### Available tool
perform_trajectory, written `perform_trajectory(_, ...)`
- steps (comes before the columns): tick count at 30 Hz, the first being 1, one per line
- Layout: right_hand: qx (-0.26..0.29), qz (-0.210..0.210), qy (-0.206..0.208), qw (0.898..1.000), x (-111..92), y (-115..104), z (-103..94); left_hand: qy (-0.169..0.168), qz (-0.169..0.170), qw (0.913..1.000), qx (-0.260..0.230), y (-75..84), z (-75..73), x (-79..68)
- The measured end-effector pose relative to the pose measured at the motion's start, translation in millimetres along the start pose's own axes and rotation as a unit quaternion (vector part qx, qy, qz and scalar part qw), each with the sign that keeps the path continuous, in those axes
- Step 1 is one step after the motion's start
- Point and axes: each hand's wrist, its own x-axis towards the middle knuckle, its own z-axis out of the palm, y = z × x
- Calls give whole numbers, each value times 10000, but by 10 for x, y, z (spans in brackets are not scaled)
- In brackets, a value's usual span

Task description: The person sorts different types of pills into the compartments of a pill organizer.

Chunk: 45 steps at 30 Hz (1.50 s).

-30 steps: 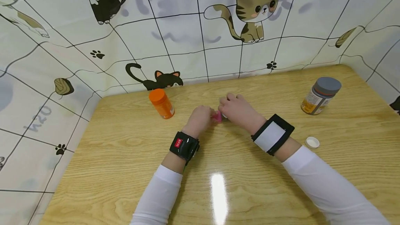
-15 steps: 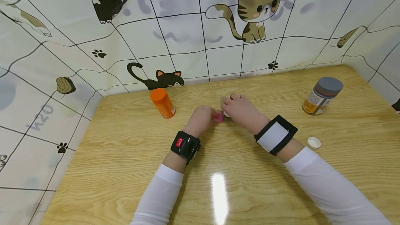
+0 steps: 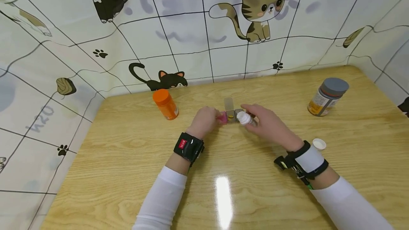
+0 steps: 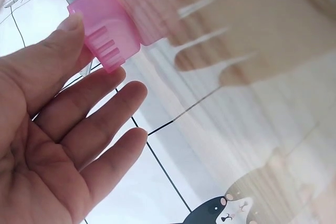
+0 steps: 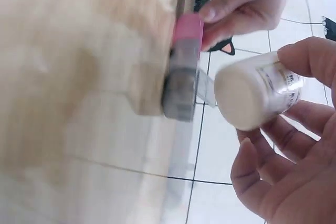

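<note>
The right hand (image 3: 270, 125) has swung rightward, fingers clamped round the white bottle (image 3: 244, 118), baring the pill case (image 3: 222, 118) on the desk (image 3: 112, 159). Leftmost, an orange bottle (image 3: 166, 105) nears the back edge; the left hand (image 3: 203, 121) pinches the case's pink end (image 4: 107, 32), its ridges visible only from the left wrist; rightmost, a grey-capped jar (image 3: 327, 97), label unreadable.

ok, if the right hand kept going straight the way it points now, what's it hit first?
Probably the pill box: the right hand points at its grey end, with the white bottle leading. Height is unclear, so it might pass just above.
</note>
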Motion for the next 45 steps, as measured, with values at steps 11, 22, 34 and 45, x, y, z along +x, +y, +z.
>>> perform_trajectory(11,983,253,-356,9942,-181,-139,228,-119,-225,9997,20,-5,-25,-24)
perform_trajectory(22,632,269,-461,9966,-187,-165,258,-3,-102,9996,-246,-41,-4,-75)
perform_trajectory(34,788,376,-474,9951,-220,-96,253,-809,156,9477,-3083,418,-27,-356)
perform_trajectory(45,806,185,-445,9956,-224,-84,249,-415,116,9467,-3191,493,195,-354)
